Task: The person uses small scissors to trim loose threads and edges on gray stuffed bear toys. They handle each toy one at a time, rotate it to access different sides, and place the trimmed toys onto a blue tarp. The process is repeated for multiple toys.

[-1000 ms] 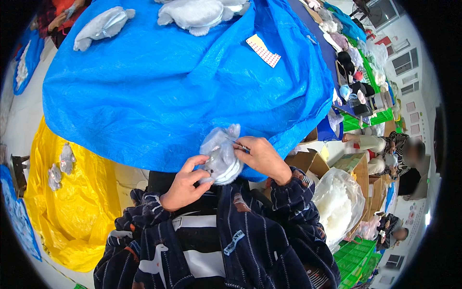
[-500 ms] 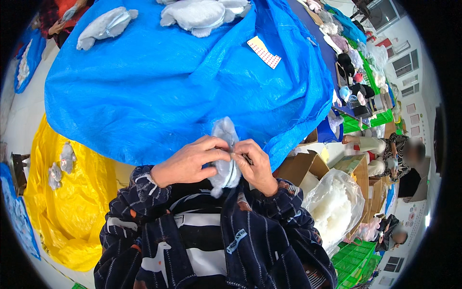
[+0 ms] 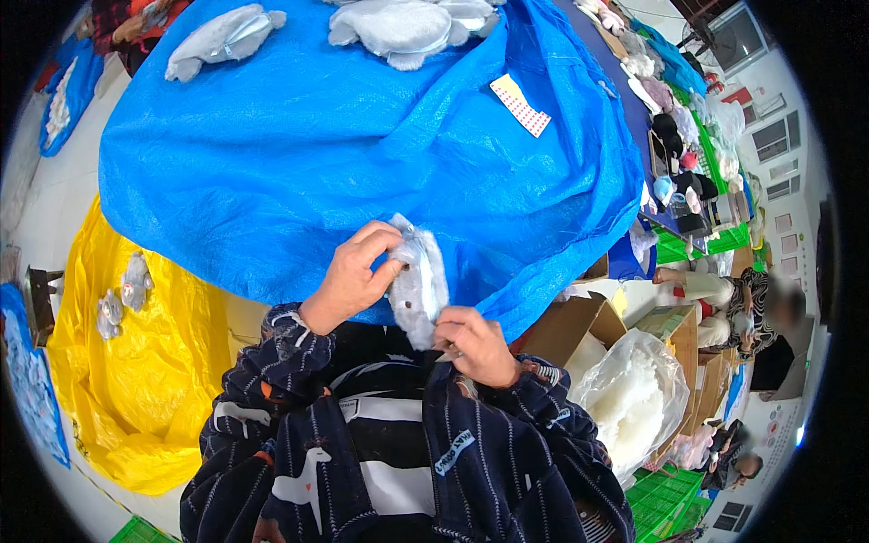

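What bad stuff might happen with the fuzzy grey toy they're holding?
It might drop: the left hand pinches the upper part of the grey plush toy, whose lower end reaches past the near edge of the blue tarp.

It might stretch or tear if pulled hard, because the right hand is at its lower end.

Off to the right, a bump to the clear plastic bag might spill white stuffing.

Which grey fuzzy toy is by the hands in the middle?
The grey toy between the left hand and right hand. Other grey toys lie apart on the blue sheet and yellow sheet, with neither hand touching them.
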Available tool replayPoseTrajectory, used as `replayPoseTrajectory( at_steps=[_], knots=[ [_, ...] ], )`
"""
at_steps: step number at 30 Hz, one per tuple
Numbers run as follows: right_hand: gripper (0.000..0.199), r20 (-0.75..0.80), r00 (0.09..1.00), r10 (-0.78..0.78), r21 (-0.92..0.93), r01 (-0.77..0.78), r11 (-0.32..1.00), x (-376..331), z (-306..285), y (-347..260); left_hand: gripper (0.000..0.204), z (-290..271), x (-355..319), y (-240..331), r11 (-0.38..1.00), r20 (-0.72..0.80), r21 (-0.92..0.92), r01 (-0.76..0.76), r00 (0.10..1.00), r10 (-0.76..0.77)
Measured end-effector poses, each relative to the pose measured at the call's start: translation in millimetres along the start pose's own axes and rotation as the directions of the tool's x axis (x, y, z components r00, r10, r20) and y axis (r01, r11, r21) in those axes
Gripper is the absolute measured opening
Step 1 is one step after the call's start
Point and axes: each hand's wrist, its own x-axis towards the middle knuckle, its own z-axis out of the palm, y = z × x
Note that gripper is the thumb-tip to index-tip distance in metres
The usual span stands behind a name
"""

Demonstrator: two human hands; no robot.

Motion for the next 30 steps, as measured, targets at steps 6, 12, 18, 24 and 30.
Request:
replayPoseTrajectory(
  at_steps=[6,12,18,24,30],
  knots=[
    [0.024,-0.163,0.984,0.066,0.096,-0.05,0.994,10,-5,-2,0.019,-11,0,10,0.999,-0.007,0.03,-0.027,1.0,0.027],
    [0.029,-0.178,0.983,0.053,0.067,-0.042,0.997,27,-7,-2,0.023,0,-23,27,0.995,0.146,0.051,-0.089,0.986,0.081],
    [0.017,-0.015,0.968,0.251,0.264,-0.238,0.935,55,-24,21,0.028,20,-37,32,0.977,0.151,-0.001,-0.213,0.966,0.21],
    [0.019,0.081,0.937,0.339,0.463,-0.336,0.82,57,-17,30,0.029,20,-39,25,0.974,0.107,0.033,-0.223,0.97,0.218],
    [0.019,-0.02,0.827,0.562,0.484,-0.484,0.729,56,-22,19,0.025,6,-28,23,0.97,-0.018,0.136,-0.202,0.978,0.207]
  ],
)
